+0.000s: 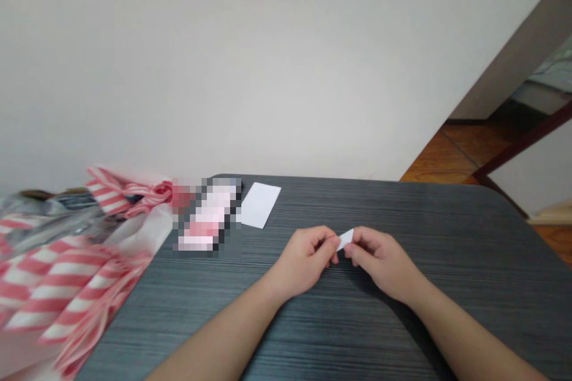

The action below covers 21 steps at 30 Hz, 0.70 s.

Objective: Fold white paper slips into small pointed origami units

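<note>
Between my two hands is a small piece of white paper [345, 239], pinched at both sides just above the dark table. My left hand [311, 256] grips its left side between thumb and fingers. On the other side, the thumb and fingertips of my right hand [379, 259] are closed on its right edge. Most of the paper's outline is covered by my fingers, so I cannot tell whether it is folded. A larger white sheet of paper [261, 205] lies flat on the table, up and left of my hands.
The dark wood-grain table [447, 232] backs against a pale wall [286, 71]. A blurred-out flat object with a pink and white surface [210, 214] lies at its far left. Beyond the left edge are heaped red-and-white striped cloths [67, 274]. Wooden floor [456, 152] shows at the right.
</note>
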Tool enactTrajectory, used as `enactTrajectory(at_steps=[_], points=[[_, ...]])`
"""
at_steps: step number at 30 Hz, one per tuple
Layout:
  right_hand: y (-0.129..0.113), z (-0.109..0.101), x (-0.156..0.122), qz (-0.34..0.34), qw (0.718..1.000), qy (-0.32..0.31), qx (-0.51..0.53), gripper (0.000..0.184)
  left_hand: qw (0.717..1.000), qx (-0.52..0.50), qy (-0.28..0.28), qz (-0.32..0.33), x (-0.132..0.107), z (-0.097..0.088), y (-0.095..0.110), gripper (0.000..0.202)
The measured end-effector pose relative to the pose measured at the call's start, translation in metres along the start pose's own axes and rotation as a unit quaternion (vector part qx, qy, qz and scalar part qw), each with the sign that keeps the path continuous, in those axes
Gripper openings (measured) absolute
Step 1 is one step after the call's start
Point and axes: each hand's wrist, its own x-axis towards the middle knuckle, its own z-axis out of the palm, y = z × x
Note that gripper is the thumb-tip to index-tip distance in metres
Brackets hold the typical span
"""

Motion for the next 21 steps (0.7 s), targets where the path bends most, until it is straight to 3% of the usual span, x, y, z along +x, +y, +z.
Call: enactTrajectory(at_steps=[5, 13, 21], points=[[0.0040, -0.0008, 0.0007, -0.005, 1.000, 0.030, 0.008, 0.020, 0.998, -0.060, 0.015, 0.008, 0.0012, 0.0026, -0.0034, 0.025], [0.0050, 0.0007, 0.0024, -0.002, 0.999, 0.028, 0.024, 0.021, 0.997, 0.050, 0.001, 0.066, 0.0007, -0.0007, 0.0005, 0.021], [0.0061, 0.0010, 0.0024, -0.016, 0.999, 0.028, 0.026, 0.014, 0.999, 0.025, -0.003, 0.041, 0.0003, -0.0002, -0.0011, 0.021]])
